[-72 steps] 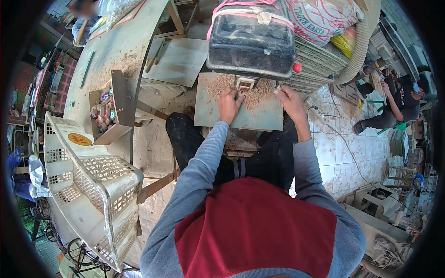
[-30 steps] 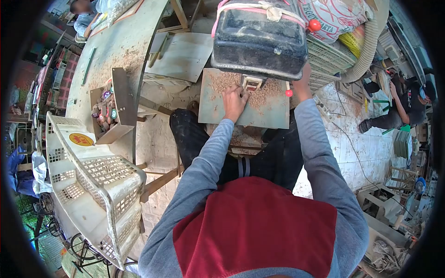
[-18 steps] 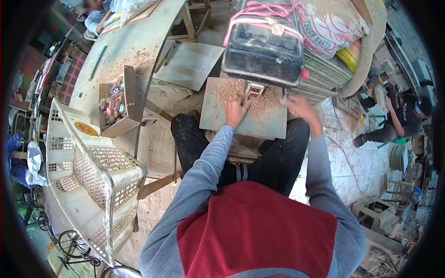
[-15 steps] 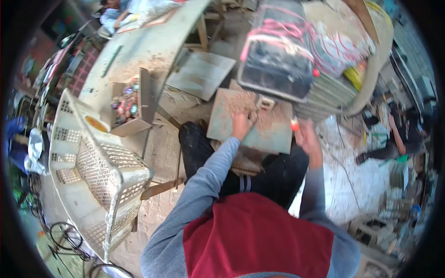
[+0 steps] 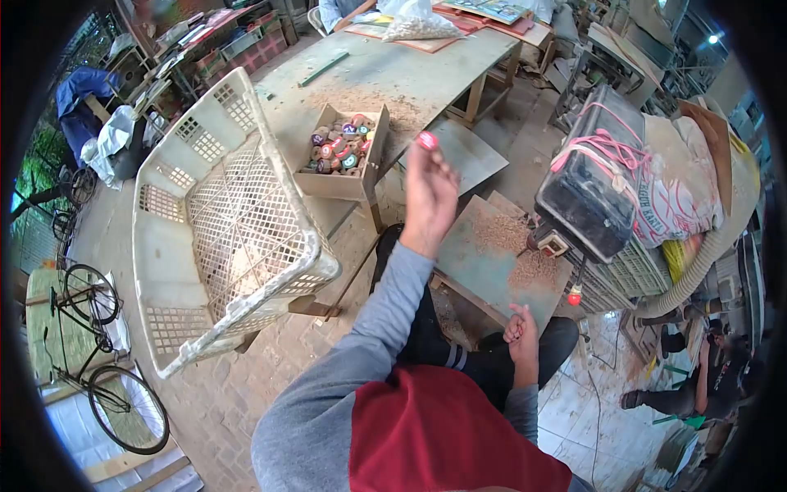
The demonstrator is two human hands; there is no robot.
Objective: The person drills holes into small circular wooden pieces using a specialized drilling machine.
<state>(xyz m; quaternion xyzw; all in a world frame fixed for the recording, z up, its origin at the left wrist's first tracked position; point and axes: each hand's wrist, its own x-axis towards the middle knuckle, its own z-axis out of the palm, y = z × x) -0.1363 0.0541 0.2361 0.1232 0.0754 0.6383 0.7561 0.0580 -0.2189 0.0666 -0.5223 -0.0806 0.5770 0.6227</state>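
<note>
Raised between the wooden box and the work board, my left hand (image 5: 432, 197) pinches a small round piece with a red printed face (image 5: 427, 140). Similar round wooden pieces with coloured faces (image 5: 338, 148) fill the open wooden box (image 5: 328, 187) at its left. My right hand (image 5: 522, 334) is near my knee, below the board's front edge, its fingers loosely curled with the index finger extended; nothing shows in it. A lever's red knob (image 5: 575, 298) hangs free to its right. Wood shavings (image 5: 537, 271) lie on the board (image 5: 467, 266) under a black machine (image 5: 590, 172).
A white plastic basket (image 5: 168, 246) stands at left beside the long table (image 5: 369, 70). Pink cord (image 5: 607, 152) is tied over the machine, with a full sack (image 5: 680, 180) and a ribbed hose (image 5: 697, 275) next to it. Another person (image 5: 721, 373) is at far right.
My left hand has risen from the shavings by the machine toward the box, holding the red-faced piece. My right hand has let go of the red-knobbed lever and dropped. The view has turned left.
</note>
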